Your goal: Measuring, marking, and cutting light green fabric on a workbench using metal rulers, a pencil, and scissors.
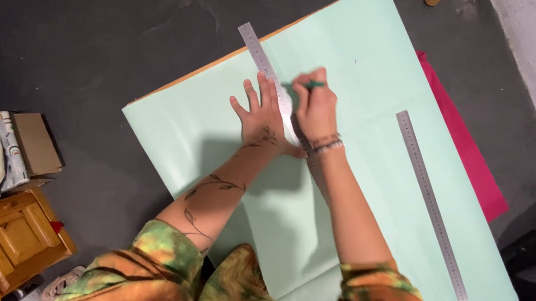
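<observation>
Nearest the camera, two sleeved arms reach out over the mint paper (pixel 372 70), which lies flat on the dark floor (pixel 88 53) and serves as the landmark here. Near the paper's middle, the left hand (pixel 262 116) rests palm down with fingers spread, pinning a steel ruler (pixel 260 56) that runs diagonally up toward the paper's far-left edge. Just right of it, the right hand (pixel 315 107) has its fingers closed around a green pen (pixel 312 84), tip at the ruler's edge. To my eye a clean line needs firm, even pressure on the ruler and the pen kept tight against its edge, since smooth paper lets steel slide. A second ruler (pixel 432 210) lies loose along the paper's right half, well apart from both hands. Beyond the paper's right edge a red sheet (pixel 472 163) peeks out. Left of the paper, bare floor leaves room; a wooden cabinet (pixel 8 240) and box (pixel 36 145) stand well apart.
</observation>
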